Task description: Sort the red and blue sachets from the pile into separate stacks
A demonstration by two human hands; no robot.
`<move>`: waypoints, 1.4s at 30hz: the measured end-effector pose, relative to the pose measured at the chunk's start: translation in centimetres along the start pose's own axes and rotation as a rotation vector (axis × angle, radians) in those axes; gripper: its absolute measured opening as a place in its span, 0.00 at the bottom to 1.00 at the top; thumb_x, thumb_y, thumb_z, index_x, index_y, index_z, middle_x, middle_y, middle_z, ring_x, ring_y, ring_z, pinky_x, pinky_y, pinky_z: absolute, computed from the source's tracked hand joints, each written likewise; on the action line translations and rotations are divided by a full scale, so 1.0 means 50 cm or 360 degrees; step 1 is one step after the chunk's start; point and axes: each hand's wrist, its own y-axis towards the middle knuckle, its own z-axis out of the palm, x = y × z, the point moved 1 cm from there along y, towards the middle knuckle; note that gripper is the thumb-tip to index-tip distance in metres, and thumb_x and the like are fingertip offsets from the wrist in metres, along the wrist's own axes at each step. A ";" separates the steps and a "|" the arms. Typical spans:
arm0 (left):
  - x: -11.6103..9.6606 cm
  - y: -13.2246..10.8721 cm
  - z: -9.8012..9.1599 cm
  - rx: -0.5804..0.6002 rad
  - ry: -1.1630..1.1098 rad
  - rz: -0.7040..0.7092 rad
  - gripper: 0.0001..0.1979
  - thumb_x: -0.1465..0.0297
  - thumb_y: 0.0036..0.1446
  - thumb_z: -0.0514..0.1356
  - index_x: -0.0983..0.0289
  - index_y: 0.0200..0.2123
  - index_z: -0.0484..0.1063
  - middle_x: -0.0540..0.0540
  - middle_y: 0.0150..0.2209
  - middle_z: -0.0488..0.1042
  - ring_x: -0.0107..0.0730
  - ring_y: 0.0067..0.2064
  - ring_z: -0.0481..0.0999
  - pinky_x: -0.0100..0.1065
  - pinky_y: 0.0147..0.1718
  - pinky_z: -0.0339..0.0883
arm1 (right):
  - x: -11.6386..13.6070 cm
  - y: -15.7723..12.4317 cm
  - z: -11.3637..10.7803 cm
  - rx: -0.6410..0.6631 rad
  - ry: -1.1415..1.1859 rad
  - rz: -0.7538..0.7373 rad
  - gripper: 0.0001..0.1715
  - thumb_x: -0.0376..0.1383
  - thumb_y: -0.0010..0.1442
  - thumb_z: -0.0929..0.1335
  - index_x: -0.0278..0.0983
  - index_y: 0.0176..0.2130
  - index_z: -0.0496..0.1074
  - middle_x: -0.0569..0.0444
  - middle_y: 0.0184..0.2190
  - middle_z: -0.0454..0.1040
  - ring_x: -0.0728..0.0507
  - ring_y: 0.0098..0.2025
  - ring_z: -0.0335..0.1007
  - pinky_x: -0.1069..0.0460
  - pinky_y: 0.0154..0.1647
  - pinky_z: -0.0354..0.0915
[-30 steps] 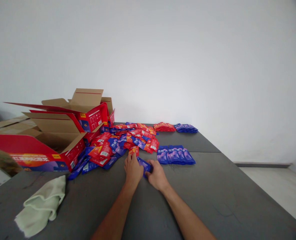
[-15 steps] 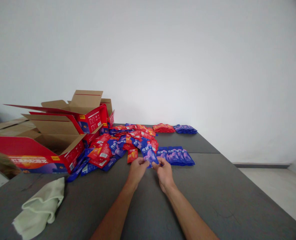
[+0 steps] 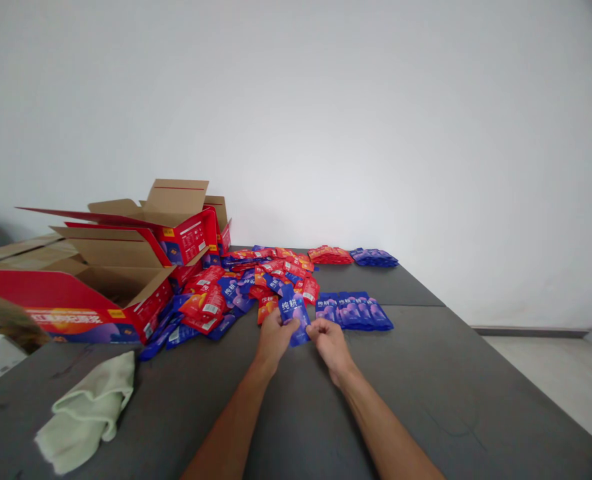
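Observation:
Both of my hands hold one blue packet (image 3: 294, 316) upright just above the grey table (image 3: 426, 387). My left hand (image 3: 272, 338) pinches its left edge and my right hand (image 3: 329, 339) pinches its lower right corner. Right behind the packet lies a mixed pile of red and blue packets (image 3: 246, 283). To the right of my hands, a neat row of blue packets (image 3: 353, 311) lies flat on the table.
Open red cardboard boxes (image 3: 121, 267) stand at the left. A pale green cloth (image 3: 89, 413) lies near the front left. At the far edge sit a small red stack (image 3: 330, 254) and a small blue stack (image 3: 375, 257). A white wall rises behind the table.
My hands picked the blue packet up off the table, lifted it and turned it so its printed face points toward me.

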 end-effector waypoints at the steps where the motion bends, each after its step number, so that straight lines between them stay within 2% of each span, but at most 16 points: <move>1: 0.000 0.000 -0.002 0.0004 -0.0019 -0.0006 0.10 0.71 0.45 0.63 0.66 0.34 0.75 0.51 0.29 0.77 0.29 0.29 0.75 0.29 0.30 0.68 | 0.003 -0.002 0.000 0.0023 0.0000 0.0007 0.13 0.43 0.52 0.69 0.36 0.24 0.69 0.61 0.20 0.65 0.50 0.24 0.57 0.55 0.26 0.53; 6: 0.003 -0.001 -0.003 0.0261 -0.0042 -0.0148 0.11 0.73 0.41 0.65 0.67 0.33 0.77 0.51 0.25 0.77 0.31 0.27 0.75 0.31 0.31 0.69 | 0.015 -0.006 0.001 0.0006 0.0041 -0.0193 0.20 0.50 0.58 0.67 0.36 0.30 0.73 0.58 0.25 0.70 0.48 0.28 0.62 0.55 0.29 0.56; 8: -0.001 -0.004 0.000 0.0282 -0.0072 -0.0152 0.12 0.70 0.43 0.66 0.67 0.34 0.78 0.51 0.26 0.77 0.32 0.28 0.75 0.32 0.31 0.69 | 0.013 -0.003 0.000 -0.0036 0.0019 -0.0247 0.22 0.52 0.58 0.67 0.35 0.30 0.73 0.57 0.25 0.70 0.48 0.28 0.62 0.54 0.29 0.57; 12: -0.007 -0.007 0.004 0.0083 -0.0062 -0.0151 0.14 0.61 0.47 0.65 0.66 0.31 0.78 0.52 0.26 0.77 0.34 0.30 0.75 0.31 0.29 0.68 | 0.004 0.002 -0.002 -0.0097 -0.0079 -0.0275 0.23 0.51 0.60 0.65 0.35 0.27 0.70 0.57 0.23 0.68 0.48 0.26 0.61 0.54 0.28 0.57; 14: -0.006 -0.008 0.004 0.0018 -0.0056 -0.0146 0.15 0.59 0.47 0.65 0.66 0.30 0.77 0.52 0.25 0.76 0.33 0.29 0.75 0.30 0.27 0.67 | 0.004 -0.001 0.003 -0.0124 -0.0193 -0.0344 0.22 0.50 0.62 0.64 0.36 0.29 0.70 0.56 0.24 0.68 0.47 0.27 0.62 0.54 0.29 0.59; 18: 0.001 -0.006 -0.001 -0.0067 -0.0136 -0.0118 0.17 0.57 0.48 0.64 0.67 0.30 0.76 0.51 0.25 0.75 0.29 0.26 0.72 0.28 0.24 0.64 | 0.016 -0.022 0.023 -0.0208 -0.0521 -0.0590 0.14 0.43 0.61 0.65 0.37 0.44 0.69 0.51 0.37 0.73 0.43 0.38 0.69 0.50 0.42 0.65; 21: 0.008 -0.001 -0.011 -0.0250 -0.0109 -0.0088 0.16 0.57 0.47 0.65 0.67 0.28 0.75 0.51 0.24 0.74 0.27 0.25 0.71 0.26 0.23 0.62 | 0.024 -0.039 0.038 -0.0137 -0.0738 -0.0763 0.22 0.39 0.56 0.69 0.37 0.50 0.66 0.47 0.47 0.71 0.40 0.49 0.67 0.45 0.52 0.64; 24: 0.015 0.003 -0.018 -0.0403 -0.0095 -0.0077 0.16 0.58 0.46 0.66 0.66 0.25 0.73 0.49 0.22 0.72 0.26 0.24 0.70 0.25 0.22 0.61 | 0.021 -0.047 0.045 -0.0057 -0.0929 -0.0843 0.27 0.36 0.53 0.71 0.37 0.53 0.65 0.45 0.52 0.68 0.37 0.54 0.64 0.43 0.57 0.62; 27: 0.019 0.004 -0.014 -0.0377 -0.0175 -0.0102 0.16 0.57 0.47 0.66 0.66 0.25 0.71 0.48 0.22 0.71 0.26 0.24 0.70 0.26 0.23 0.64 | 0.010 -0.044 0.045 -0.0109 -0.1081 -0.0863 0.28 0.35 0.54 0.69 0.36 0.55 0.66 0.43 0.54 0.68 0.36 0.55 0.63 0.42 0.58 0.62; 30: 0.019 0.003 -0.001 -0.0193 -0.0265 -0.0127 0.16 0.57 0.50 0.64 0.66 0.28 0.72 0.49 0.24 0.72 0.26 0.26 0.72 0.28 0.27 0.68 | 0.001 -0.032 0.037 -0.0231 -0.1214 -0.0879 0.27 0.36 0.58 0.67 0.33 0.56 0.67 0.41 0.56 0.67 0.35 0.57 0.62 0.41 0.60 0.60; 33: 0.021 0.003 0.013 -0.0057 -0.0307 -0.0176 0.16 0.59 0.53 0.63 0.67 0.35 0.74 0.55 0.32 0.77 0.30 0.31 0.77 0.32 0.34 0.73 | -0.005 -0.011 0.017 -0.0369 -0.1338 -0.0848 0.25 0.39 0.61 0.65 0.31 0.55 0.68 0.39 0.56 0.68 0.35 0.58 0.62 0.41 0.60 0.58; 37: 0.030 0.004 0.019 -0.0104 -0.0194 -0.0253 0.16 0.64 0.56 0.62 0.68 0.44 0.72 0.63 0.41 0.78 0.36 0.37 0.81 0.38 0.39 0.75 | -0.010 0.025 -0.030 -0.0642 -0.1553 -0.0722 0.25 0.40 0.64 0.62 0.27 0.54 0.69 0.35 0.54 0.69 0.33 0.57 0.61 0.40 0.59 0.55; 42: 0.040 0.005 0.017 -0.0042 -0.0042 -0.0256 0.15 0.68 0.56 0.61 0.69 0.46 0.73 0.64 0.43 0.79 0.38 0.40 0.81 0.37 0.39 0.75 | -0.028 0.060 -0.079 -0.0810 -0.1742 -0.0423 0.25 0.43 0.64 0.62 0.30 0.53 0.71 0.36 0.50 0.71 0.33 0.50 0.64 0.42 0.50 0.58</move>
